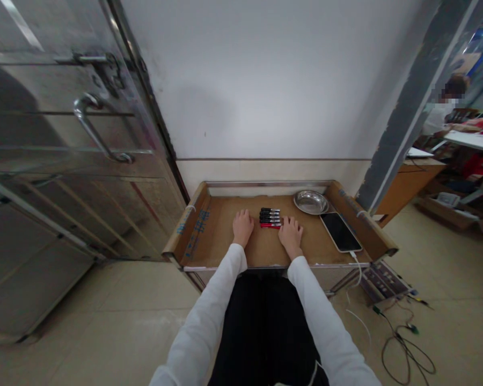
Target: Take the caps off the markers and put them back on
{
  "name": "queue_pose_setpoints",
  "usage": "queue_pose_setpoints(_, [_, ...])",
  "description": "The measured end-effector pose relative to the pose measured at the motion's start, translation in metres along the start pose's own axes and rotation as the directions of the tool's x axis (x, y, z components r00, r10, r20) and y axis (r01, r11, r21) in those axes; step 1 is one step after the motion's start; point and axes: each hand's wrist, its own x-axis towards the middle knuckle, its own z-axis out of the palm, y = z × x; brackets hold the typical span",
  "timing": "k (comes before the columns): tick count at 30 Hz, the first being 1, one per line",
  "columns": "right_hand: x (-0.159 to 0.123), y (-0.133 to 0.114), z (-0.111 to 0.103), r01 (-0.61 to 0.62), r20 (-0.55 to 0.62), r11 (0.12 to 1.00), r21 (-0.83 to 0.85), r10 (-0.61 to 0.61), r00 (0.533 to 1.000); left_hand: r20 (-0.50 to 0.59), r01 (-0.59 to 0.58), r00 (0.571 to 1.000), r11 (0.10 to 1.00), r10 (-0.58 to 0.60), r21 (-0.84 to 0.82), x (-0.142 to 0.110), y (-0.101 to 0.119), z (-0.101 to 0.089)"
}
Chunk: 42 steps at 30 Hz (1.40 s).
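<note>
My left hand rests on the brown cardboard lining of a small cart, fingers apart and nothing in them. To its right lies a neat row of several black marker pens, side by side. A red marker pen lies along the near side of this row. My right hand rests on the cardboard at the right end of the pens, fingers loosely spread. Its fingertips are at the end of the red pen; whether they touch it is hard to see.
A round metal dish sits at the back right. In front of it lies a phone with a white cable plugged in. Raised cardboard sides edge the cart. A metal door stands left; a seated person is far right.
</note>
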Motion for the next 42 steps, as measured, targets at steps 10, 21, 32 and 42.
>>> queue_pose_setpoints(10, [0.011,0.018,-0.006,0.103,0.017,0.993,-0.05,-0.102,0.995,-0.04,-0.018,0.999,0.999,0.019,0.03,0.005,-0.012,0.01])
queue_pose_setpoints(21, [0.007,0.011,-0.01,0.159,0.031,0.985,-0.073,-0.157,0.987,-0.007,-0.068,0.998,0.996,0.068,-0.049,0.004,-0.012,0.009])
queue_pose_setpoints(32, [0.01,0.007,-0.014,0.233,0.053,0.971,0.047,-0.235,0.97,0.135,-0.345,0.891,0.841,0.433,-0.417,-0.003,-0.006,-0.01])
queue_pose_setpoints(42, [0.007,0.006,-0.018,0.357,0.054,0.926,0.121,-0.365,0.929,0.109,-0.415,0.855,0.795,0.506,-0.442,-0.003,-0.006,-0.011])
